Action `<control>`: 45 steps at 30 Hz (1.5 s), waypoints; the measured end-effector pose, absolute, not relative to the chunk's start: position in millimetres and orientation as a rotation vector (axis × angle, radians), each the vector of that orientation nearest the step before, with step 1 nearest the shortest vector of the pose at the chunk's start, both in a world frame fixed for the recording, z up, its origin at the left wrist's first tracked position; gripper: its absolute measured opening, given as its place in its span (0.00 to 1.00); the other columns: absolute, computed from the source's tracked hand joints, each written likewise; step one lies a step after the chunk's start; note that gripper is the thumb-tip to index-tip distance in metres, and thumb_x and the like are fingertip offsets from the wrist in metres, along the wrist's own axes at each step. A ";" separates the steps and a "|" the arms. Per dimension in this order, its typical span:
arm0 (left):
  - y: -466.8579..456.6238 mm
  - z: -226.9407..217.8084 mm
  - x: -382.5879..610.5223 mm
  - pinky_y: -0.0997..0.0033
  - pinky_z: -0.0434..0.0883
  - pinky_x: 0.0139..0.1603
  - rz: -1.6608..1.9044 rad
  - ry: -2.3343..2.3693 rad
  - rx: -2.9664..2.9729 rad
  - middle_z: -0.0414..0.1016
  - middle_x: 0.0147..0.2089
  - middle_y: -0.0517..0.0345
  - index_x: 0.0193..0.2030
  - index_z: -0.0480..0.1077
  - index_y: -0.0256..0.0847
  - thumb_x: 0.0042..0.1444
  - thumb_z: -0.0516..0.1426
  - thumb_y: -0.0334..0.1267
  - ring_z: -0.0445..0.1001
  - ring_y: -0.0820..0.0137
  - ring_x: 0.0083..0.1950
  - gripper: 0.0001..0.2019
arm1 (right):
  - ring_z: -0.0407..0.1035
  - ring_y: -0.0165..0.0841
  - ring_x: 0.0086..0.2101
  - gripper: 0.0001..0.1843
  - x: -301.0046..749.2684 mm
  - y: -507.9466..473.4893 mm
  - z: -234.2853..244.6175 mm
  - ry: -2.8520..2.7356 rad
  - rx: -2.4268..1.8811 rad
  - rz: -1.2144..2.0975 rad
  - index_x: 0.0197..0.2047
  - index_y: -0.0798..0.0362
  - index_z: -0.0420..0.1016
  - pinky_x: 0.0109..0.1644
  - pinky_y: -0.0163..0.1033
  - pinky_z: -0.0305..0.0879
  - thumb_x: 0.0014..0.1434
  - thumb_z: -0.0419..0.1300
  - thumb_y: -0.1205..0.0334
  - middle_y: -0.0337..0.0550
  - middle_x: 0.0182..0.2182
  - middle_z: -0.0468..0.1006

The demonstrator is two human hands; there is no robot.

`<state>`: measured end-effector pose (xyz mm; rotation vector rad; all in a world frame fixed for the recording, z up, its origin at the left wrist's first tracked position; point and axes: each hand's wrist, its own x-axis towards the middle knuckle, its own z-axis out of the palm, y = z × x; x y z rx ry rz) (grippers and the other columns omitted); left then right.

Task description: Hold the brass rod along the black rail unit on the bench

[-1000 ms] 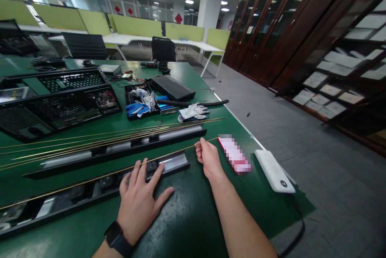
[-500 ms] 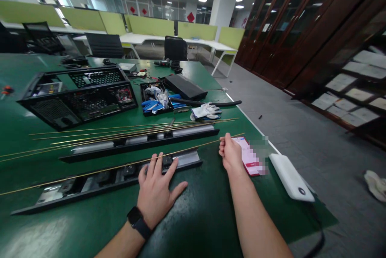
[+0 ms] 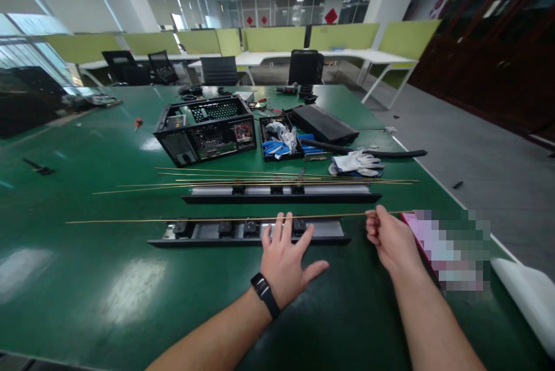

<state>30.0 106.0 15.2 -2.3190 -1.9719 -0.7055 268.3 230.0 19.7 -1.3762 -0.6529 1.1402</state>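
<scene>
A long thin brass-coloured rod point(image 3: 130, 221) lies along the back edge of the nearer black channel point(image 3: 186, 242), which has several black blocks point(image 3: 226, 228) inside. My right hand point(image 3: 392, 238) is closed in a pinch around the rod near its right end. Resting on the channel, my left hand point(image 3: 287, 270) has its fingers spread, with the fingertips at the rod. Behind it is a second black channel point(image 3: 260, 199) with several similar rods point(image 3: 208, 183) lying along it. A pink-screened phone point(image 3: 427, 244), partly pixelated, lies beside my right hand.
An open black computer case point(image 3: 203, 134) stands at the back. Right of it are a black tray point(image 3: 264, 145) with gloves, a black panel point(image 3: 325, 123), a black strip point(image 3: 390, 154) and white gloves point(image 3: 358, 163). A white device point(image 3: 526, 296) sits at the table's right edge.
The view has swung left, so the table and its things appear farther right and more level. Both hands keep the same pose: right pinching the rod, left spread on the channel.
</scene>
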 end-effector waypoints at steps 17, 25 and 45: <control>106.8 12.5 31.2 0.27 0.62 0.68 -0.744 -1.975 -2.307 0.56 0.79 0.36 0.74 0.63 0.58 0.61 0.55 0.70 0.52 0.41 0.80 0.38 | 0.65 0.31 0.26 0.31 236.4 214.5 13.9 -1.015 -1.532 1.187 0.29 0.55 0.79 0.25 0.34 0.57 0.50 0.71 0.31 0.46 0.27 0.77; 107.2 11.1 30.4 0.28 0.60 0.69 -0.735 -1.958 -2.313 0.55 0.79 0.36 0.75 0.61 0.59 0.62 0.54 0.71 0.51 0.40 0.80 0.39 | 0.61 0.27 0.22 0.21 248.3 224.9 13.0 -0.754 -1.433 1.145 0.26 0.54 0.76 0.21 0.31 0.55 0.50 0.73 0.45 0.43 0.24 0.74; 106.9 9.1 29.2 0.28 0.60 0.69 -0.774 -1.950 -2.339 0.53 0.79 0.34 0.76 0.59 0.59 0.61 0.53 0.72 0.48 0.39 0.81 0.41 | 0.61 0.26 0.22 0.13 292.8 250.9 20.1 -0.504 -1.522 0.954 0.25 0.51 0.70 0.16 0.27 0.54 0.60 0.64 0.63 0.41 0.25 0.70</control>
